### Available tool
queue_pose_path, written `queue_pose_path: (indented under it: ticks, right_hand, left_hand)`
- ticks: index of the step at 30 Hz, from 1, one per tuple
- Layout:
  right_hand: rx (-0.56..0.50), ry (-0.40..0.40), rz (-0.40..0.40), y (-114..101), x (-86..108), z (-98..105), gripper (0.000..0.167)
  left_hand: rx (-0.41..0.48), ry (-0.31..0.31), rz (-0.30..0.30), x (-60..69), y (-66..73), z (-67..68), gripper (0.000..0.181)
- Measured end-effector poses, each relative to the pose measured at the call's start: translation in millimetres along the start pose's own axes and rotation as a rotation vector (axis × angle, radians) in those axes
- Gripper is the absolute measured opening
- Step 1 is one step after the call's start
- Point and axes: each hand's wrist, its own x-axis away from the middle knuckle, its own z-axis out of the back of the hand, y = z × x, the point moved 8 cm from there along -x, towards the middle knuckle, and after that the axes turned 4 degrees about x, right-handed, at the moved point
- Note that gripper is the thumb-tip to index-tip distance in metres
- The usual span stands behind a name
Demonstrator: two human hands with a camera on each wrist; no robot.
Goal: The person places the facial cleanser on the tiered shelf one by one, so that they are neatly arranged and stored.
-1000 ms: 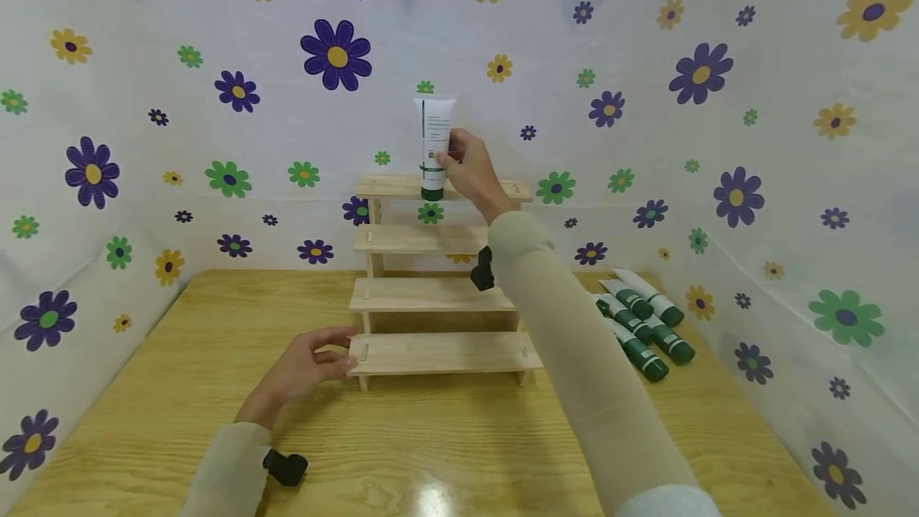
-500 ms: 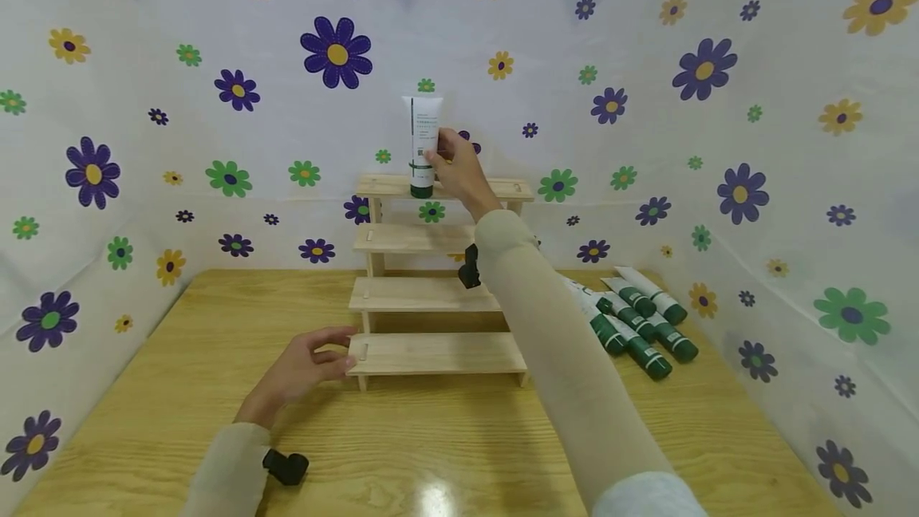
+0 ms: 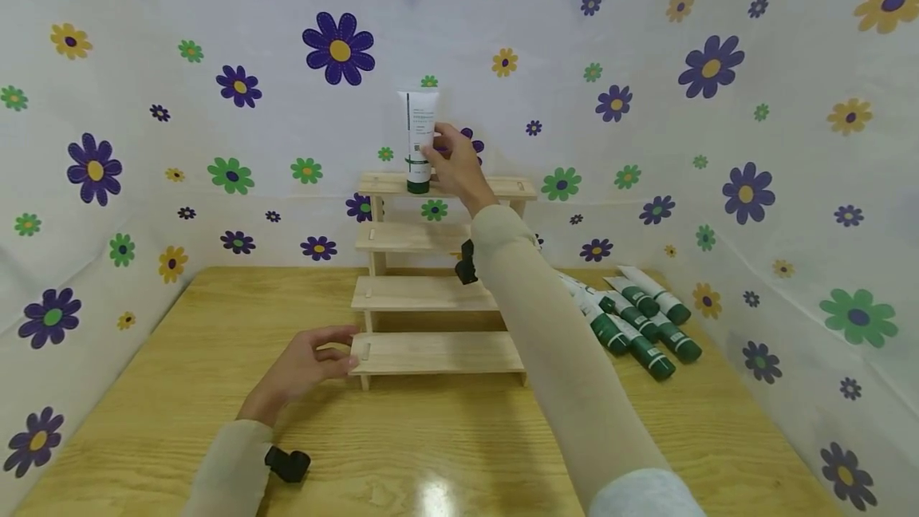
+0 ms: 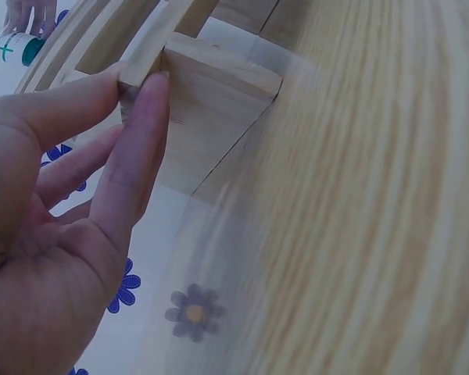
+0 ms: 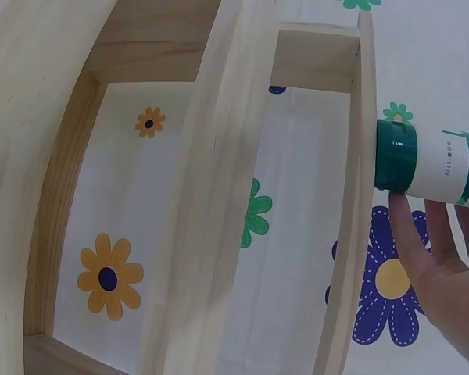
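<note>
A white squeeze tube (image 3: 420, 130) with a green cap stands cap-down at the top step of the wooden tiered shelf (image 3: 438, 352), left of that step's middle. My right hand (image 3: 458, 166) holds the tube from its right side, fingers and thumb about its lower half. In the right wrist view the green cap (image 5: 396, 155) meets the top board's edge. My left hand (image 3: 307, 367) pinches the left end of the lowest step. The left wrist view shows thumb and fingers of the left hand (image 4: 70, 195) on the board's corner (image 4: 144, 66).
Several more white tubes with green caps (image 3: 649, 357) lie in a pile on the wooden table (image 3: 237, 317), right of the shelf. A white cloth with printed flowers (image 3: 273, 126) hangs behind and along both sides.
My right hand has carried the tube a little left and down onto the top step. The left hand stays on the lowest step.
</note>
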Motion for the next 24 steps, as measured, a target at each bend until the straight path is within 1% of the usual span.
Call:
queue_pose_path:
  ticks: [6,14,24]
  right_hand:
    - [-0.01,0.004,-0.016,0,-2.3,-3,0.044]
    - [-0.012,-0.008,0.003,-2,-5.2,-9,0.044]
    - [0.019,0.003,-0.008,-2,-5.9,-12,0.045]
  left_hand:
    - [-0.001,-0.013,-0.011,-0.2,0.3,-0.3,0.068]
    - [0.001,-0.027,-0.028,-1.2,-1.9,-0.4,0.069]
    - [0.012,-0.043,-0.018,-0.6,0.3,-2.0,0.07]
